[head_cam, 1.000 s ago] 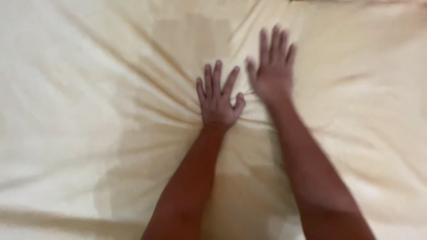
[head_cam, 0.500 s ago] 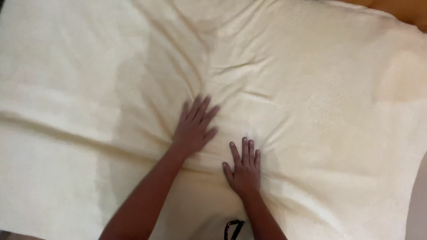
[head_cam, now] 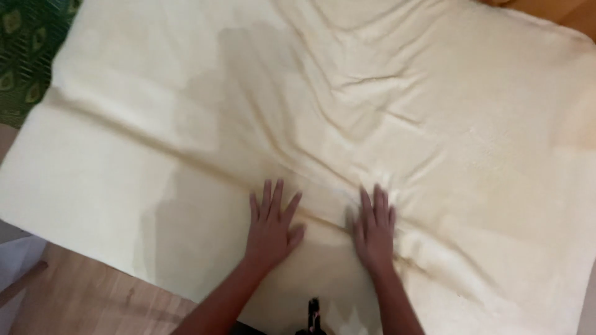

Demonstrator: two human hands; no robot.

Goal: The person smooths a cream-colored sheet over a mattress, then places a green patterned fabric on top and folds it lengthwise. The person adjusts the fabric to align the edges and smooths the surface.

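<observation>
Smoothing step: left hand (head_cam: 270, 224) and right hand (head_cam: 374, 228) pressed flat, fingers spread, grasping nothing, on the cream blanket (head_cam: 186, 136). Next, probably outward strokes across remaining creases (head_cam: 366, 80).

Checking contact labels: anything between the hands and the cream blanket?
Nothing visible. The left hand and right hand both lie flat, fingers spread, directly on the cream blanket, beside a run of wrinkles.

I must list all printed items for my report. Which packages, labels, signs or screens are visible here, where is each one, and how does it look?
None in view. Only the left hand and the right hand lie flat on a wrinkled cream blanket, with a green patterned cloth at the upper left.
</observation>
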